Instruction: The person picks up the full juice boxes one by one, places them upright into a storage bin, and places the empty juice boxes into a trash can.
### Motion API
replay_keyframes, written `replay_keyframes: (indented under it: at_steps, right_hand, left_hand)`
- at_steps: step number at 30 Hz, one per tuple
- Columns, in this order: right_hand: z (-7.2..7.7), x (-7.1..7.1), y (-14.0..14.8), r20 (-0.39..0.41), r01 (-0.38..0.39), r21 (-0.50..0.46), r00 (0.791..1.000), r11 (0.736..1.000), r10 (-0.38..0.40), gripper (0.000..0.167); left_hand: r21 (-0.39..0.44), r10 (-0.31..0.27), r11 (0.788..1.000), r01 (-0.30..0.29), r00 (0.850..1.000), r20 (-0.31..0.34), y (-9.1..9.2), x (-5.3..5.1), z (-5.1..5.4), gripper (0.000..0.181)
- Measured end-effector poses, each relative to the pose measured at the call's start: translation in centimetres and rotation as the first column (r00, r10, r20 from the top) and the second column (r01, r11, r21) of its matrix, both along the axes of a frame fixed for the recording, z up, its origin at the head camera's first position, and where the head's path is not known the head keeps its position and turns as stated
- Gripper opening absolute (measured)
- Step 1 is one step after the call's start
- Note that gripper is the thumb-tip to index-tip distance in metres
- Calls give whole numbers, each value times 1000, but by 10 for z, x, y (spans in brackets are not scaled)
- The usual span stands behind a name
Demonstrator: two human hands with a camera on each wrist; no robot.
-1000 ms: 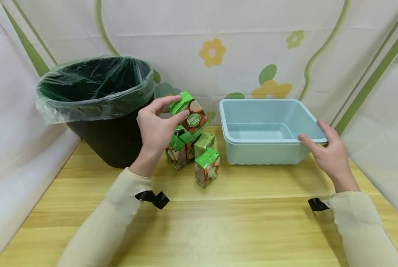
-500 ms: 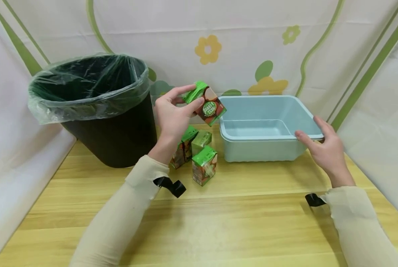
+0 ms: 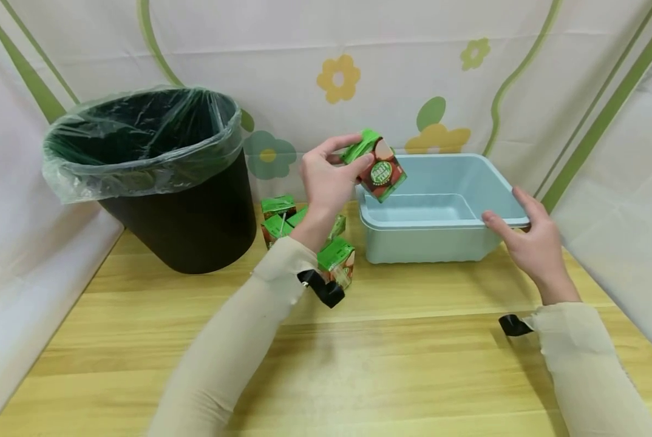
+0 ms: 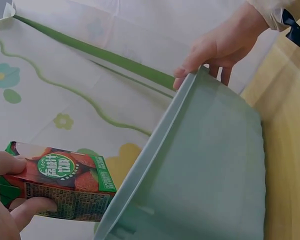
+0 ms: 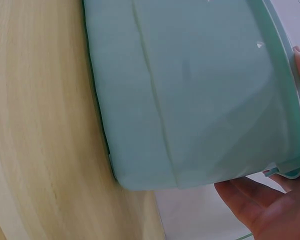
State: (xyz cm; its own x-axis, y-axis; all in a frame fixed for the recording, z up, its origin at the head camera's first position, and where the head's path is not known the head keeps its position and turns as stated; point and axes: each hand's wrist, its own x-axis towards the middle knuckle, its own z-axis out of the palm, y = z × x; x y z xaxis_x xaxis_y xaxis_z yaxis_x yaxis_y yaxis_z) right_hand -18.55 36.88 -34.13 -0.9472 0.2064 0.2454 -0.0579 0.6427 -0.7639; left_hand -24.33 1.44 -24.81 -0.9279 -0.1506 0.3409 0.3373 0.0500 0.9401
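My left hand (image 3: 328, 179) pinches a green and brown-red drink carton (image 3: 382, 171) by its green end, tilted, in front of and above the left rim of a light blue bin (image 3: 424, 226). In the left wrist view the carton (image 4: 65, 175) is beside the bin's rim, between thumb and fingers. My right hand (image 3: 539, 249) grips the bin's right front corner, thumb on the rim; the right wrist view shows its fingers (image 5: 250, 200) under the rim, at the outer wall. The bin's visible floor bears nothing.
Several more cartons (image 3: 278, 205) stand together on the wooden table (image 3: 391, 364), partly hidden by my left forearm. A black trash can (image 3: 195, 224) with a clear liner stands at the left. A flower-patterned curtain (image 3: 282, 79) hangs behind.
My left hand has carried the carton rightward from over the other cartons to the bin's left rim. The right hand has kept its grip, and the view has shifted slightly.
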Motion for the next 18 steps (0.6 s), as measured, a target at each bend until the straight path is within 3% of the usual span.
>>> replay_keyframes:
  at_steps: [6, 13, 18]
  right_hand:
    - [0, 0, 1, 1, -2, 2, 1000, 1000, 2, 85]
    - [-1, 0, 0, -11, 8, 11, 1000, 1000, -7, 86]
    - [0, 1, 0, -14, 7, 8, 1000, 1000, -7, 86]
  left_hand:
    - [-60, -24, 998, 26, 999, 37, 18, -9, -5, 27]
    - [-171, -105, 979, 113, 993, 56, 34, -21, -14, 27]
    - [-286, -81, 954, 92, 995, 51, 43, -29, -21, 25]
